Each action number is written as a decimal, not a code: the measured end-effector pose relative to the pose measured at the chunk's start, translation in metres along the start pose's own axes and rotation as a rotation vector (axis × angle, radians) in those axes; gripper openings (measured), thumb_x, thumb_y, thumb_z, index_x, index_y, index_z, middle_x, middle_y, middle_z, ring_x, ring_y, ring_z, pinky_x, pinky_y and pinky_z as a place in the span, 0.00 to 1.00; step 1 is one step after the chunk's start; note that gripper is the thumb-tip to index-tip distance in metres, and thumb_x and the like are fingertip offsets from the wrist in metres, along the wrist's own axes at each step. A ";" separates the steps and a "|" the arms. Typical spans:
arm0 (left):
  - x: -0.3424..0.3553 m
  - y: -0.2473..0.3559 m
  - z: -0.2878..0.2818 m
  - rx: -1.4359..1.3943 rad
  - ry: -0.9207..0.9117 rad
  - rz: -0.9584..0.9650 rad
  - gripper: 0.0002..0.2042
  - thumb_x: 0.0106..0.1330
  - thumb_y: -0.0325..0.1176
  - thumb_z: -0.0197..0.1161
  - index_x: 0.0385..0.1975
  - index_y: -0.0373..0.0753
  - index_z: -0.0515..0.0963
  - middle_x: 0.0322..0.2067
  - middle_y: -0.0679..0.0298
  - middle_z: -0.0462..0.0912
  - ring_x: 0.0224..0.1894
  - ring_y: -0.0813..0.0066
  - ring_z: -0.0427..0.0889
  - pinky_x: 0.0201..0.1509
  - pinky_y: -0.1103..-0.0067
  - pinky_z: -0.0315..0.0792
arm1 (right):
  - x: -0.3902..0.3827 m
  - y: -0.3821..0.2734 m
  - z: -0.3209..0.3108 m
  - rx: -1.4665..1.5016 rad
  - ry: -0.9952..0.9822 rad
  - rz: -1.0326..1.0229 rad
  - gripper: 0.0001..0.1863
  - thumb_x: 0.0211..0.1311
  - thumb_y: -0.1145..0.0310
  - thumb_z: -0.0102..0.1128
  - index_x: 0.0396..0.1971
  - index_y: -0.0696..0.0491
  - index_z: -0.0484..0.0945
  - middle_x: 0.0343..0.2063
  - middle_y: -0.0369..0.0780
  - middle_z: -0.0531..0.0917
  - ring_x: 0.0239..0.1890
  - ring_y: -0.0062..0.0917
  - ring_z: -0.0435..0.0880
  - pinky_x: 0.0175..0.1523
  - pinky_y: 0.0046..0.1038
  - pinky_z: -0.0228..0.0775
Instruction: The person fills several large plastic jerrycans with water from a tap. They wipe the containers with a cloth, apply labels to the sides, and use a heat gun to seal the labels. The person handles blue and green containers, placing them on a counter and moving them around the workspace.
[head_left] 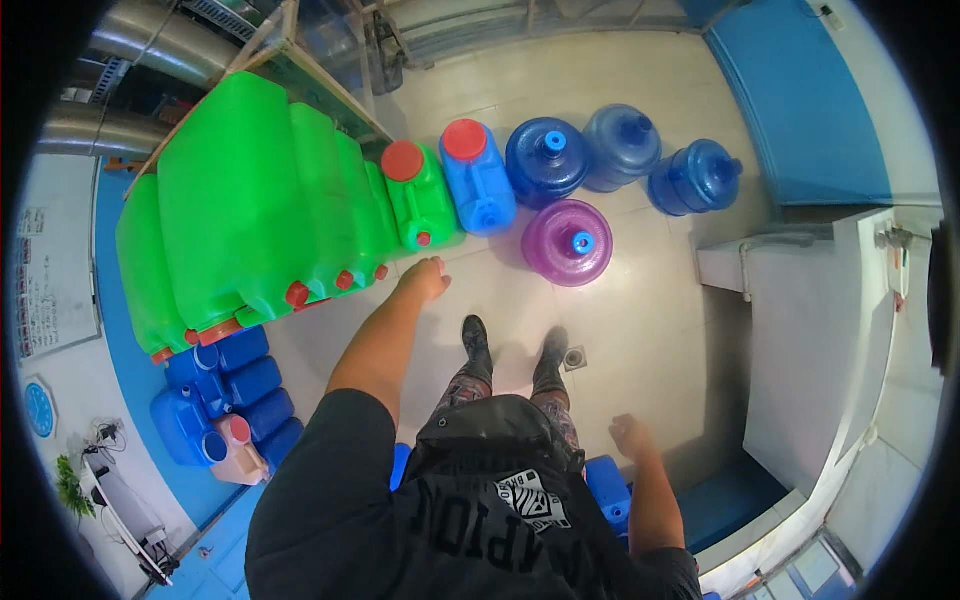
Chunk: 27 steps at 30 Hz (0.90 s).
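Observation:
My left hand (428, 280) is held out in front, fingers closed. A small pale reddish spot shows at its fingertips, too small to name. Nearest to it stands a green jug (425, 200) with a red lid, with a blue jug (478, 190) with a red lid close to its right. To the right, a purple round water bottle (567, 250) and dark blue water bottles (548, 170) stand upright on the floor. My right hand (630, 437) hangs low by my side, its fingers curled in, and no object shows in it.
Large green jugs (230, 190) are stacked at the left, with smaller blue jugs (265, 385) and a pink jug (240, 455) below. A white counter (810, 350) runs along the right. Near my boots is a floor drain (574, 358). More blue containers (606, 490) sit behind me.

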<state>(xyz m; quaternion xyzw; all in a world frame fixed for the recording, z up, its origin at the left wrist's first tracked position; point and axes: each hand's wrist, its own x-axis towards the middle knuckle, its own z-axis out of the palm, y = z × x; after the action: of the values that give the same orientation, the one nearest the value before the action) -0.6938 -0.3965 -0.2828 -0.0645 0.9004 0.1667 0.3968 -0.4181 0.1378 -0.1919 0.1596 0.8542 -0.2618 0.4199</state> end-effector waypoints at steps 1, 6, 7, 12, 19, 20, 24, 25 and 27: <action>0.014 0.002 0.003 0.037 -0.017 -0.048 0.27 0.65 0.46 0.62 0.60 0.37 0.71 0.58 0.50 0.77 0.58 0.53 0.78 0.62 0.63 0.73 | 0.004 0.015 0.005 0.002 -0.008 0.005 0.21 0.63 0.59 0.61 0.50 0.56 0.78 0.37 0.49 0.86 0.43 0.42 0.86 0.50 0.37 0.77; 0.063 0.005 0.010 0.057 0.086 -0.246 0.31 0.65 0.44 0.63 0.66 0.39 0.65 0.65 0.52 0.68 0.64 0.50 0.71 0.65 0.62 0.71 | 0.015 0.084 0.024 0.008 -0.027 0.117 0.19 0.62 0.60 0.61 0.48 0.55 0.79 0.38 0.49 0.86 0.43 0.41 0.86 0.50 0.37 0.77; 0.072 0.002 0.013 0.041 0.098 -0.284 0.32 0.65 0.44 0.63 0.67 0.39 0.64 0.65 0.52 0.67 0.65 0.49 0.70 0.65 0.61 0.71 | 0.014 0.099 0.024 -0.040 -0.045 0.140 0.18 0.62 0.60 0.61 0.48 0.55 0.79 0.38 0.49 0.86 0.44 0.41 0.86 0.51 0.36 0.77; 0.111 -0.026 0.028 0.102 0.162 -0.337 0.32 0.65 0.42 0.62 0.68 0.40 0.62 0.69 0.58 0.61 0.66 0.51 0.67 0.65 0.60 0.72 | 0.009 0.147 0.027 -0.045 -0.143 0.361 0.17 0.66 0.65 0.60 0.51 0.56 0.77 0.41 0.44 0.86 0.41 0.32 0.86 0.48 0.32 0.78; 0.122 -0.020 0.041 0.231 0.020 -0.296 0.23 0.68 0.40 0.57 0.62 0.41 0.70 0.67 0.61 0.66 0.66 0.57 0.67 0.62 0.58 0.70 | -0.033 0.249 0.044 0.094 -0.008 0.350 0.12 0.68 0.69 0.57 0.47 0.58 0.78 0.28 0.39 0.83 0.26 0.22 0.81 0.33 0.25 0.77; 0.111 -0.013 0.040 0.271 -0.057 -0.313 0.21 0.69 0.39 0.56 0.60 0.41 0.73 0.66 0.61 0.67 0.66 0.58 0.67 0.63 0.58 0.69 | -0.035 0.247 0.040 0.102 0.008 0.335 0.12 0.68 0.69 0.57 0.46 0.58 0.79 0.28 0.39 0.83 0.26 0.22 0.81 0.32 0.25 0.77; 0.082 -0.022 0.062 0.844 0.223 0.242 0.16 0.70 0.36 0.52 0.55 0.44 0.78 0.60 0.65 0.75 0.65 0.63 0.67 0.71 0.60 0.54 | -0.029 0.182 0.029 0.460 -0.026 0.579 0.11 0.69 0.68 0.57 0.45 0.58 0.79 0.30 0.39 0.83 0.28 0.23 0.81 0.32 0.25 0.77; 0.090 -0.046 0.079 0.995 0.340 0.376 0.16 0.70 0.35 0.52 0.54 0.45 0.79 0.58 0.66 0.76 0.65 0.65 0.67 0.73 0.61 0.50 | -0.029 0.176 0.029 0.440 -0.029 0.523 0.11 0.69 0.68 0.57 0.45 0.58 0.79 0.31 0.39 0.83 0.29 0.23 0.81 0.32 0.24 0.77; 0.101 -0.060 0.102 1.229 0.338 0.485 0.15 0.69 0.35 0.53 0.51 0.47 0.82 0.55 0.68 0.79 0.64 0.67 0.68 0.74 0.62 0.45 | -0.028 0.168 0.033 0.448 0.003 0.496 0.11 0.67 0.69 0.58 0.44 0.58 0.79 0.29 0.39 0.83 0.28 0.22 0.81 0.32 0.24 0.76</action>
<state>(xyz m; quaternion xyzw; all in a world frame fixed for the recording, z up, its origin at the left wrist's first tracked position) -0.6766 -0.4155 -0.4367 0.3509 0.8701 -0.3034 0.1665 -0.2978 0.2536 -0.2387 0.4513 0.7112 -0.3327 0.4241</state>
